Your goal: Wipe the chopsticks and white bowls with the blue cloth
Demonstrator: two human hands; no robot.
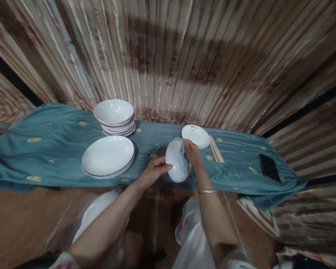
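My left hand (156, 170) grips the left edge of a white bowl (177, 172), its thumb lying on the glossy surface. The bowl is tilted nearly upright over the front edge of the table. In my right hand (191, 151) is a bluish-grey cloth (183, 150), pressed against the bowl's right side; my right fingers are partly hidden behind the bowl and cloth. Just beyond my right hand lies a white dish with a small flower print (197, 137). Beside that dish rest several wooden chopsticks (216, 149).
Left on the green patterned tablecloth (64, 149) are a stack of large white plates (108, 156) and, behind it, a stack of bowls with red-edged dishes (114, 113). A black phone (269, 168) lies far right. A striped curtain (168, 59) hangs behind the table.
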